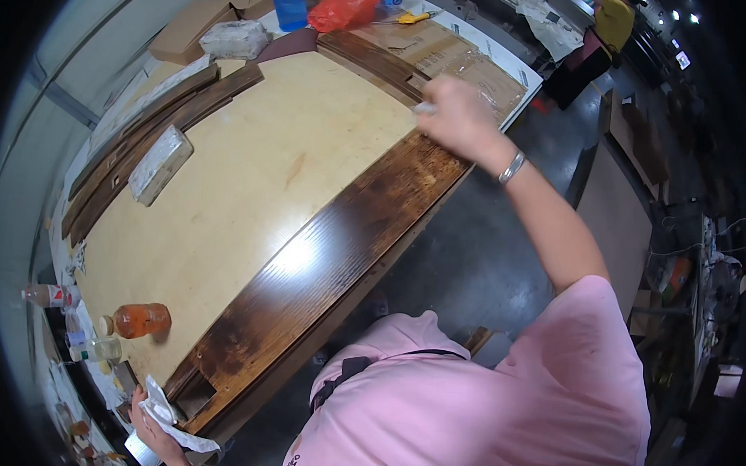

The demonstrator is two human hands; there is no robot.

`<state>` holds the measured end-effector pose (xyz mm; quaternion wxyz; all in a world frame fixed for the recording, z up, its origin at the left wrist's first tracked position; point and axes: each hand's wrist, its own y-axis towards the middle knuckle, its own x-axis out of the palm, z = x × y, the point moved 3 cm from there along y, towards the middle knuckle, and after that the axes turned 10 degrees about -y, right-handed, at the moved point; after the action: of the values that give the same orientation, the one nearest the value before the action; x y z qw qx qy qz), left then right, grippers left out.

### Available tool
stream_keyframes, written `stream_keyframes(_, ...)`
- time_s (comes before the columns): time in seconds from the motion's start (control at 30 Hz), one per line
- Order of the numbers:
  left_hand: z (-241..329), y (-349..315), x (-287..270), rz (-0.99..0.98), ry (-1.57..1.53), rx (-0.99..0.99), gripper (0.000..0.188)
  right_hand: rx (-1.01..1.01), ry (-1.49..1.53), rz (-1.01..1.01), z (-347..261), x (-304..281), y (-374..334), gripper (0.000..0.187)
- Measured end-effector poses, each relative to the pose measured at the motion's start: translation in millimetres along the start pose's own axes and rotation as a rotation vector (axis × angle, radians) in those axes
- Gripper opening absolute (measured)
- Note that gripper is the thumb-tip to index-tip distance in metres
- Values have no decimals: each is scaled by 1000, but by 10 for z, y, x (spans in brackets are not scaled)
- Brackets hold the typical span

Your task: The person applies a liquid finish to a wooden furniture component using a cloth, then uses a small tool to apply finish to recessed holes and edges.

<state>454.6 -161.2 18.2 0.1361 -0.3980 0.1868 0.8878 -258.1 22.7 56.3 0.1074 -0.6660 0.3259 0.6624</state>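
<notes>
A glossy, dark brown stained wooden board (305, 259) runs diagonally along the near edge of a pale board surface (251, 161). Over its far right end is my right hand (461, 120), closed and slightly blurred by motion. A small white thing (426, 108) pokes out from its fingers; its kind is not clear. At the board's near left end, my left hand (150, 427) is closed around a crumpled white cloth (161, 407), which drapes across the fingers and hides part of them. A square opening (197, 400) shows in the wood beside the cloth.
Curved dark wooden pieces (157, 132) and a white wrapped block (161, 165) lie on the far left. An amber bottle (142, 320) lies nearby. Behind are a red plastic bag (343, 11), blue bottle (289, 4), yellow tool (416, 17) and cardboard (472, 66). Another person (602, 43) stands back right.
</notes>
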Motion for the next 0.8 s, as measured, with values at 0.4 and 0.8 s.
stream_keyframes(0.4, -238, 75, -33, 68, -115, -136, 42, 144, 567, 250, 387, -106, -102, 27)
stream_keyframes(0.8, 3620, 1152, 2834, -639, 32, 603, 56, 313, 1379, 299, -205, 157, -557, 9)
